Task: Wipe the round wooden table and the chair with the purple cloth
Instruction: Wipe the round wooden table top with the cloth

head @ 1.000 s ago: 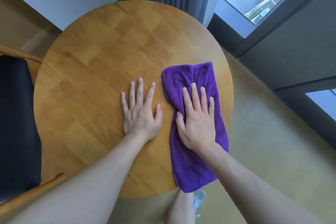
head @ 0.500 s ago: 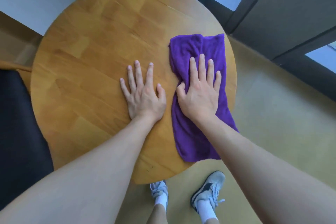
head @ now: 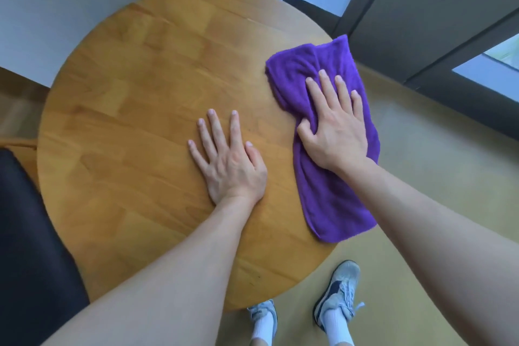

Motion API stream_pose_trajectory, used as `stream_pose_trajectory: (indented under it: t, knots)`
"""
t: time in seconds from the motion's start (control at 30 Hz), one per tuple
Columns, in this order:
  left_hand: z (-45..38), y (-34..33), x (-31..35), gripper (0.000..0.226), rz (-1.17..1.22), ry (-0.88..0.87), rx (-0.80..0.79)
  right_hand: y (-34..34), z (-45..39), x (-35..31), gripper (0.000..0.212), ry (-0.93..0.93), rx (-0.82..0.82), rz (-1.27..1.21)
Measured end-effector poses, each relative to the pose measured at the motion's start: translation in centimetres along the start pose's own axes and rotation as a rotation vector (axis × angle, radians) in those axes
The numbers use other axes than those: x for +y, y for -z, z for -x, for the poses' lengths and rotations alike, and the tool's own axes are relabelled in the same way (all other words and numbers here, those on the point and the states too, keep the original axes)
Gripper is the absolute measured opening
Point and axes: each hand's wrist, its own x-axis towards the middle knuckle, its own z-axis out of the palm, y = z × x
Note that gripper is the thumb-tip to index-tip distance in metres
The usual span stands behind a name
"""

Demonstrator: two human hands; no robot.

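Our right hand (head: 335,132) lies palm-down on the purple cloth (head: 328,177) at the right of the frame, fingers straight and spread, thumb tucked against a fold, pressing it onto the round wooden table (head: 146,98) with its lower and upper ends hanging past the rim. Our left hand (head: 230,160) rests flat on bare wood near the centre, fingers straight and fanned, holding nothing. The chair (head: 25,233) shows at the lower left edge, just beside the table.

There is one view only, from the person's head. It looks steeply down, from close, on the table (head: 134,126) and both forearms. The feet show at the bottom edge, a window at the top.
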Motion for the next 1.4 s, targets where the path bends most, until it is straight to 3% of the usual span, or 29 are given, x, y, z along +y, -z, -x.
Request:
stream_pose_trajectory:
  t: [0.17,0.3,0.4,0.6,0.67,0.73,0.9,1.03,1.1,1.3,1.4]
  knots:
    - [0.3,0.0,-0.2,0.070,-0.019,-0.016,-0.010,-1.3,5.4,-3.5,0.077,-0.172,0.050,-0.101]
    - [0.3,-0.1,-0.4,0.070,-0.011,-0.013,-0.008,-1.9,11.6,-1.3,0.082,0.047,-0.031,0.007]
    - [0.2,-0.1,0.0,0.071,-0.013,-0.015,-0.005,-1.5,9.2,1.0,0.086,0.073,-0.060,0.066]
    - [0.0,0.1,-0.3,0.074,-0.042,-0.015,-0.037,-0.4,-0.5,-1.0,0.079,-0.261,0.012,-0.043]
    - [0.1,0.2,-0.2,0.075,-0.043,-0.014,-0.037,-0.7,-0.6,-2.0,0.077,-0.274,0.031,-0.052]
    - [0.2,0.3,0.0,0.076,-0.035,-0.014,-0.042,-0.9,1.4,-2.3,0.076,-0.171,0.042,-0.021]
    - [0.1,0.4,0.0,0.076,-0.045,-0.005,-0.059,-1.3,7.7,1.3,0.078,0.383,-0.066,0.093]
    - [0.0,0.6,0.2,0.077,-0.056,-0.006,-0.069,0.5,3.3,5.7,0.083,0.677,-0.150,0.181]
    - [-0.1,0.5,0.1,0.077,-0.061,-0.006,-0.069,1.3,0.4,5.9,0.082,0.603,-0.149,0.168]
    - [0.2,0.3,0.0,0.076,-0.064,-0.013,-0.043,-0.6,1.7,-0.9,0.079,-0.086,0.040,-0.023]
    - [0.1,0.3,0.0,0.077,-0.050,-0.009,-0.035,-1.9,5.5,-3.9,0.081,-0.102,0.034,-0.038]
